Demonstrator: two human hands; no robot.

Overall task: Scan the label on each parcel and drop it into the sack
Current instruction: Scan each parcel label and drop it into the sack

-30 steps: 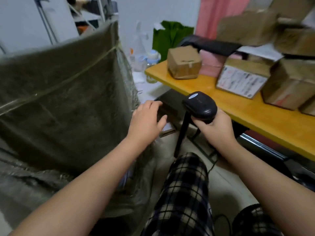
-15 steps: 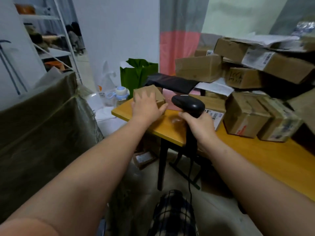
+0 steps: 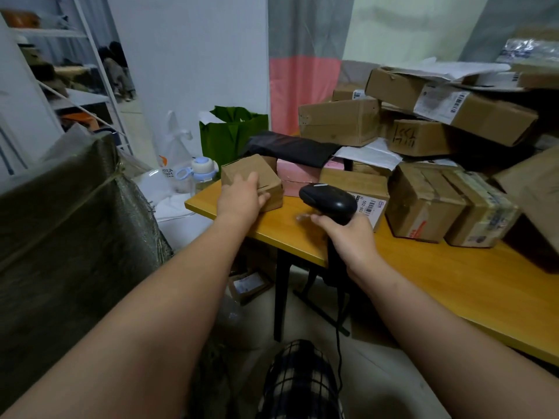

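A small brown cardboard parcel (image 3: 257, 173) sits at the near left corner of the yellow table (image 3: 453, 276). My left hand (image 3: 242, 198) lies over its near side, fingers curled round the box. My right hand (image 3: 351, 234) grips the handle of a black barcode scanner (image 3: 328, 201), held just above the table edge to the right of that parcel. The dark green woven sack (image 3: 66, 237) stands open at my left. Beside the scanner is a box with a white printed label (image 3: 370, 208).
Several cardboard parcels (image 3: 423, 204) are piled on the table's right and back, with a pink box (image 3: 298, 176) and a black bag (image 3: 290, 148) behind the small parcel. A green bag (image 3: 230, 134), a water bottle (image 3: 202, 170) and a white shelf rack (image 3: 90, 86) stand behind the sack.
My left hand has gone from the sack's rim up to the small parcel and closed on it. My view rose from the sack to the table; the scanner moved up with my right hand.
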